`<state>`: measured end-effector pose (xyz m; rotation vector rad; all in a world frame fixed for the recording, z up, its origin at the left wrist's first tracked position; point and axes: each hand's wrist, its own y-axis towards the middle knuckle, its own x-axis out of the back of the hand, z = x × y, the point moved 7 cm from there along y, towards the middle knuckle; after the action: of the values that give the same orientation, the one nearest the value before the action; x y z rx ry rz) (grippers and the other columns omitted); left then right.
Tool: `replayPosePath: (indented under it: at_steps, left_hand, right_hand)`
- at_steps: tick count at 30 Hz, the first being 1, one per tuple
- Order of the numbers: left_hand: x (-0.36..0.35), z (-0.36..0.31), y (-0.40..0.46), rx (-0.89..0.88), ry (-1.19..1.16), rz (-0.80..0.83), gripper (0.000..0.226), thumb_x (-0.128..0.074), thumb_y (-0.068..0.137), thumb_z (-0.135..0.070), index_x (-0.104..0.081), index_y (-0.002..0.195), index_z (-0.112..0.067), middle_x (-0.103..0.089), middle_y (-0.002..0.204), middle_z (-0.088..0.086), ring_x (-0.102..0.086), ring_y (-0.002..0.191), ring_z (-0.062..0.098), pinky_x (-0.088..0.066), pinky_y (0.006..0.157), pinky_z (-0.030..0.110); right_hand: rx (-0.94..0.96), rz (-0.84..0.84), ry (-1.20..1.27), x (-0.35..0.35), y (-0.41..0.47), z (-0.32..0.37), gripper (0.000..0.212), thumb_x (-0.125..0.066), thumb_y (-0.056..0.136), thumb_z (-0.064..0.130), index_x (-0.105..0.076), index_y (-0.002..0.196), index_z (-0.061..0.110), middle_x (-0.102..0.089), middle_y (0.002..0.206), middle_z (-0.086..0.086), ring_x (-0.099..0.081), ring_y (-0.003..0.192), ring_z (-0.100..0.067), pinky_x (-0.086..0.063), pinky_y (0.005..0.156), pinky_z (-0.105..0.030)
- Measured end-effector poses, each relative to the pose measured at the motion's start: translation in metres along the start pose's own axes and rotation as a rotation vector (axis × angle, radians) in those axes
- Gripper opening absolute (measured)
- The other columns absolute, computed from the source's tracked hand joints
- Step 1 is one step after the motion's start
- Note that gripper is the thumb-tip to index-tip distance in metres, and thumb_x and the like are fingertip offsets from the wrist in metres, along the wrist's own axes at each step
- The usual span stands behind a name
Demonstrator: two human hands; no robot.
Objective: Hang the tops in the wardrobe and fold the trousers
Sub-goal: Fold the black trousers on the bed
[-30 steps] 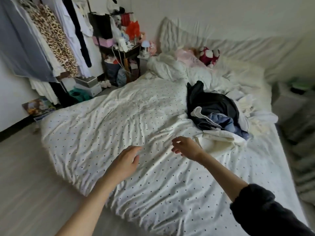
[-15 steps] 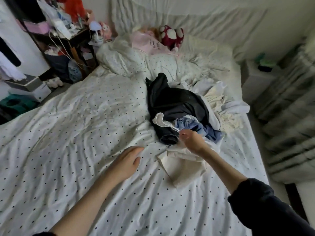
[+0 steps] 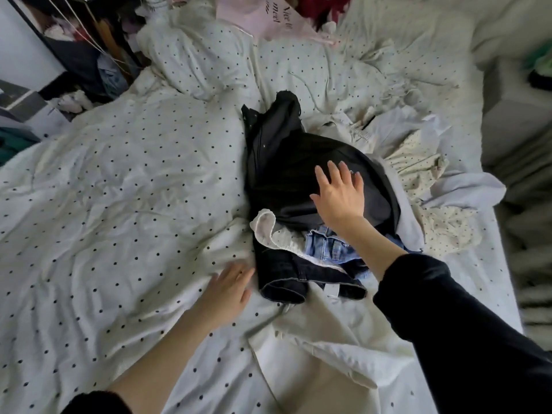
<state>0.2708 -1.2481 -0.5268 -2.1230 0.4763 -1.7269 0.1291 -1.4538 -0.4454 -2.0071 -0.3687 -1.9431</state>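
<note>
A heap of clothes lies on the dotted bed cover point(image 3: 119, 189). On top is a black garment point(image 3: 286, 162). Under it show blue jeans point(image 3: 327, 246), a white fleecy lining point(image 3: 268, 231) and dark denim trousers point(image 3: 286, 273). A cream garment point(image 3: 322, 354) spreads toward me from the heap. My right hand point(image 3: 340, 195) lies on the black garment with fingers spread and straight. My left hand point(image 3: 228, 289) rests flat on the cover just left of the dark denim, holding nothing.
Pale and cream tops point(image 3: 433, 174) are crumpled right of the heap. A pink garment point(image 3: 277, 19) and a bunched duvet point(image 3: 203, 55) lie at the head of the bed. Cluttered shelves point(image 3: 86, 46) stand at the upper left, a white nightstand point(image 3: 519, 115) at the right.
I have moved closer to the heap. My right hand went from the cream garment's edge up onto the black garment. My left hand slid right, close to the dark denim.
</note>
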Motion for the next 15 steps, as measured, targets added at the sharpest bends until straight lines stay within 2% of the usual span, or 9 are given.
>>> replayPosePath:
  at_steps: [3, 5, 7, 10, 12, 14, 15]
  left_hand:
    - [-0.024, 0.004, 0.007, 0.030, 0.101, 0.088, 0.054, -0.024, 0.102, -0.032, -0.006, 0.150, -0.016, 0.006, 0.158, 0.004, 0.000, 0.145, 0.020, -0.017, 0.114, 0.038]
    - [-0.027, 0.005, 0.010, 0.034, 0.077, 0.109, 0.054, -0.025, 0.102, -0.032, -0.006, 0.150, -0.017, 0.005, 0.158, 0.002, 0.000, 0.145, 0.020, -0.015, 0.114, 0.037]
    - [-0.023, 0.006, 0.012, 0.044, 0.012, 0.124, 0.051, -0.024, 0.102, -0.030, -0.012, 0.150, -0.018, 0.001, 0.158, 0.001, -0.003, 0.145, 0.018, -0.016, 0.114, 0.036]
    - [-0.004, 0.005, 0.013, 0.113, -0.297, 0.094, 0.045, -0.028, 0.102, -0.021, -0.025, 0.146, -0.013, -0.019, 0.155, 0.005, -0.020, 0.142, 0.018, -0.023, 0.112, 0.031]
    - [0.012, 0.007, 0.010, 0.216, -0.574, -0.006, 0.042, -0.032, 0.101, -0.017, -0.034, 0.143, -0.013, -0.037, 0.147, 0.006, -0.036, 0.134, 0.019, -0.030, 0.105, 0.026]
    - [0.033, 0.003, 0.000, 0.280, -0.749, -0.114, 0.039, -0.034, 0.101, -0.017, -0.039, 0.140, -0.013, -0.044, 0.142, 0.006, -0.041, 0.130, 0.019, -0.032, 0.101, 0.026]
    - [0.041, -0.001, -0.005, 0.289, -0.798, -0.148, 0.039, -0.034, 0.101, -0.017, -0.039, 0.140, -0.013, -0.044, 0.142, 0.006, -0.041, 0.131, 0.019, -0.032, 0.102, 0.027]
  right_hand:
    - [-0.001, 0.048, -0.059, -0.020, 0.010, -0.007, 0.032, -0.040, 0.100, 0.021, -0.054, 0.128, 0.018, -0.054, 0.130, -0.007, -0.043, 0.124, -0.029, -0.029, 0.100, -0.041]
    - [0.002, 0.010, -0.020, -0.024, 0.006, -0.007, 0.030, -0.040, 0.098, 0.012, -0.061, 0.119, 0.015, -0.063, 0.115, -0.007, -0.051, 0.111, -0.029, -0.034, 0.087, -0.035]
    - [-0.007, -0.028, 0.085, -0.025, -0.003, -0.003, 0.031, -0.039, 0.098, 0.012, -0.062, 0.117, 0.015, -0.068, 0.104, -0.009, -0.055, 0.103, -0.030, -0.032, 0.074, -0.033]
    - [-0.035, -0.051, 0.250, -0.017, -0.031, 0.003, 0.028, -0.039, 0.100, 0.019, -0.065, 0.107, 0.011, -0.068, 0.094, -0.013, -0.056, 0.095, -0.033, -0.031, 0.069, -0.034]
    - [-0.048, -0.033, 0.391, -0.014, -0.052, 0.006, 0.028, -0.042, 0.099, 0.020, -0.066, 0.103, 0.005, -0.067, 0.091, -0.018, -0.056, 0.090, -0.037, -0.037, 0.071, -0.037]
    - [-0.059, 0.003, 0.512, -0.006, -0.080, 0.002, 0.026, -0.045, 0.098, 0.017, -0.065, 0.094, 0.002, -0.066, 0.084, -0.019, -0.054, 0.085, -0.039, -0.040, 0.069, -0.039]
    - [-0.061, 0.013, 0.565, 0.000, -0.093, -0.001, 0.025, -0.046, 0.096, 0.015, -0.063, 0.081, 0.005, -0.063, 0.076, -0.017, -0.052, 0.079, -0.038, -0.038, 0.066, -0.039]
